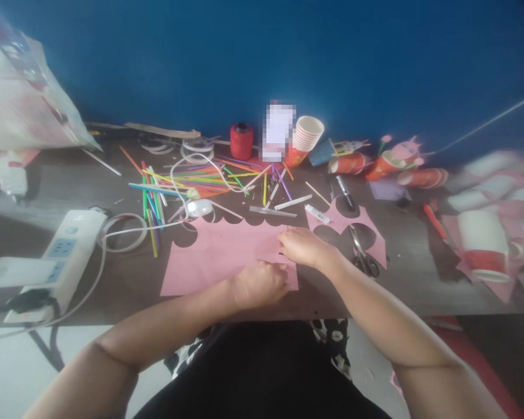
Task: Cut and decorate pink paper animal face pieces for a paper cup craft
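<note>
Head view: pink sheet (231, 247) flat on the counter (410, 291), under both hands. Left hand (259, 284) curled, low on the sheet near its lower right corner; right hand (301, 244) bent-fingered at the right edge. Impossible to tell whether either grips paper or something small. Best to press firmly with the left, work lightly along the edge with the right, avoid creasing, and keep the right forearm (367, 302) off the scissors (361, 254) beside it.

Matt paper sheet (227, 253), smooth plastic power strip (76, 251), metal scissor blades (357, 240), matt tabletop (413, 256), possibly wood
</note>
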Demonstrator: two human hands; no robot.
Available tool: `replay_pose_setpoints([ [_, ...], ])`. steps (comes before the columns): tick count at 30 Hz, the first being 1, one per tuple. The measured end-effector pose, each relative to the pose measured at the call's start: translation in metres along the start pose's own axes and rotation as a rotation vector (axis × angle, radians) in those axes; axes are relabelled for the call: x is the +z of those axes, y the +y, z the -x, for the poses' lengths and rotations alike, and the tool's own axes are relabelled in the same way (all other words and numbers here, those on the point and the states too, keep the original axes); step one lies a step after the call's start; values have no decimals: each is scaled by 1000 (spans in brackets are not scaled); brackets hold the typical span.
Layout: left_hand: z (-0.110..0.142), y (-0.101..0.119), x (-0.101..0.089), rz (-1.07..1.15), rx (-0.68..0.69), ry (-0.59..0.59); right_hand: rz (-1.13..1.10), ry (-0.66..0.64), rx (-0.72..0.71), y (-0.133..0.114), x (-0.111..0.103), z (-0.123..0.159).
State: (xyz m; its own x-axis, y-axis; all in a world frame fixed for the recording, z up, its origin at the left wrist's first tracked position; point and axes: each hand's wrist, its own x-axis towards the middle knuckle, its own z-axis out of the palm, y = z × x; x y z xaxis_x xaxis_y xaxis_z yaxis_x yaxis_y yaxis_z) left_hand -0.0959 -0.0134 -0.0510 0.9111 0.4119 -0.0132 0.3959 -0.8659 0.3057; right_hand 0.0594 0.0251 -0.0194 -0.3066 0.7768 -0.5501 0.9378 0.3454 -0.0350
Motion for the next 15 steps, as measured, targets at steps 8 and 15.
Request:
replay_pose_setpoints([
  [8, 1, 1, -6, -20, -1, -18, 54, 23, -13, -7, -5, 1],
  [15, 1, 2, -8, -18, 22, -38, 103, 78, -46, -16, -9, 6],
])
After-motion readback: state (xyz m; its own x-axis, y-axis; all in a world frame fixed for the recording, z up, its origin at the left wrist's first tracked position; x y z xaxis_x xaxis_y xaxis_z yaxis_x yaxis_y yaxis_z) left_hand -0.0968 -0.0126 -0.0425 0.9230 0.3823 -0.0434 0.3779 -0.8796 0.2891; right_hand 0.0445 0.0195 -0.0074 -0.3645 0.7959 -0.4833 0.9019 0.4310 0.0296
